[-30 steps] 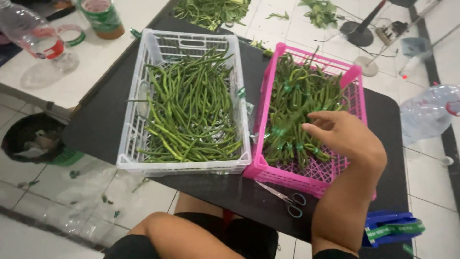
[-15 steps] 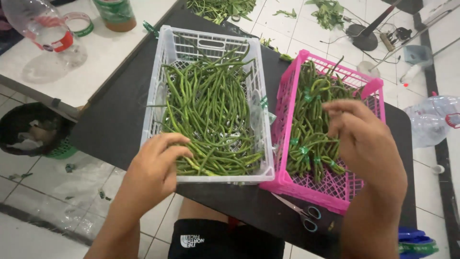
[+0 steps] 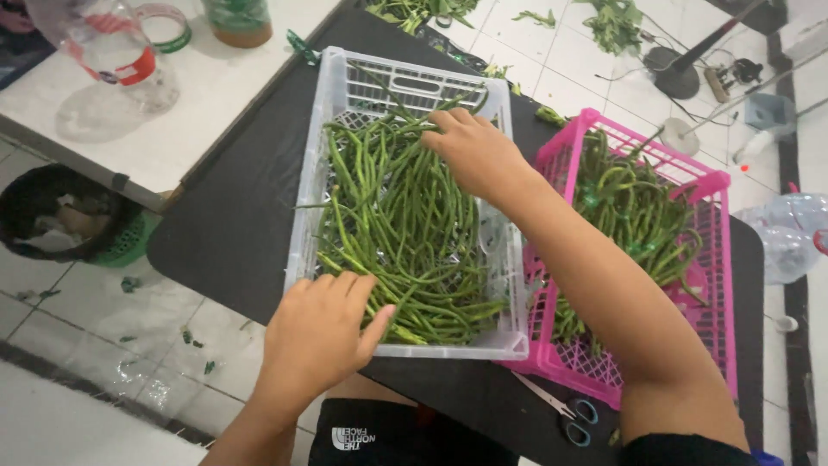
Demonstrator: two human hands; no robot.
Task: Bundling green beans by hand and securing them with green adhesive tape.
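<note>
Black tabletop (image 3: 233, 216), white tile floor (image 3: 78, 345); both hands' fingers (image 3: 341, 289) spread on beans (image 3: 405, 224).

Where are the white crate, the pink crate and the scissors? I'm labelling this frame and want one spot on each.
white crate (image 3: 405, 82): head view, on its far end wall.
pink crate (image 3: 720, 285): head view, on its right side wall.
scissors (image 3: 576, 418): head view, on the blue handles.

The long beans (image 3: 405, 224) are green. They lie in a white crate (image 3: 345, 95) with lattice walls. The second crate (image 3: 716, 259) is bright pink. The table (image 3: 233, 207) is black, the scissors (image 3: 573, 418) have blue-grey handles.
</note>
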